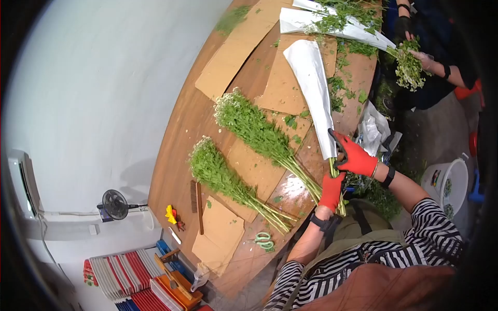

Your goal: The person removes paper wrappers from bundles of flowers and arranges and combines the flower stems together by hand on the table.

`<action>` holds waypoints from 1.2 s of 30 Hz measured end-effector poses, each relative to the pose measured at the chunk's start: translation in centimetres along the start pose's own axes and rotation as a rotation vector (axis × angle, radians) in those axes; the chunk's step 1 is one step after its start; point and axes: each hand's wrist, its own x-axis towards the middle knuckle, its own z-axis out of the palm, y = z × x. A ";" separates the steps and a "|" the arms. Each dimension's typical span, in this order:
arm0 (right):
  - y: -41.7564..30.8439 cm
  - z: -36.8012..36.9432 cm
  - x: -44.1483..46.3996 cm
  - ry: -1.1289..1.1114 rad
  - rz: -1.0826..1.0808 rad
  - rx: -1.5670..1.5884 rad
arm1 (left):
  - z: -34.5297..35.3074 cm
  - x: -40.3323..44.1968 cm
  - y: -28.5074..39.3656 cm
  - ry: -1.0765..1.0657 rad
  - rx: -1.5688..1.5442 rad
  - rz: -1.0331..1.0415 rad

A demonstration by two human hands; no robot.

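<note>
My left hand (pixel 332 191), in a red glove, is wrapped round the stems (pixel 333 167) of a bunch rolled in a white paper sleeve (pixel 314 85). My right hand (pixel 357 155), also red-gloved with dark fingertips, grips the sleeve's narrow lower end just above it. The sleeve lies slanting over the table and hides the flower heads. To its left lie two unwrapped bunches of small white flowers, the larger flower bunch (pixel 259 132) nearer the sleeve and the smaller flower bunch (pixel 220 176) further left. Green-handled scissors (pixel 264 240) rest near the table edge.
Cardboard sheets (pixel 218 233) and leaf scraps cover parts of the wooden table (pixel 179 137). A brush (pixel 197 207) lies at the left. Top right, a co-worker's hands (pixel 423 59) hold another wrapped bunch (pixel 358 32). A white bucket (pixel 447 181) stands on the floor at the right.
</note>
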 end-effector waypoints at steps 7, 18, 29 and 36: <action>-3.7 4.1 0.4 0.238 -0.246 -0.393 | -1.3 -7.1 2.0 0.209 0.311 0.200; -4.0 -0.7 11.7 0.531 -0.287 -0.707 | -9.5 -20.2 1.2 0.094 0.249 0.054; 9.3 -12.2 7.3 0.748 0.392 -0.852 | -21.4 -41.8 -4.8 0.111 1.278 0.070; 19.4 -15.3 -3.5 0.965 1.005 -0.622 | -31.9 -48.1 -4.9 0.619 1.614 0.303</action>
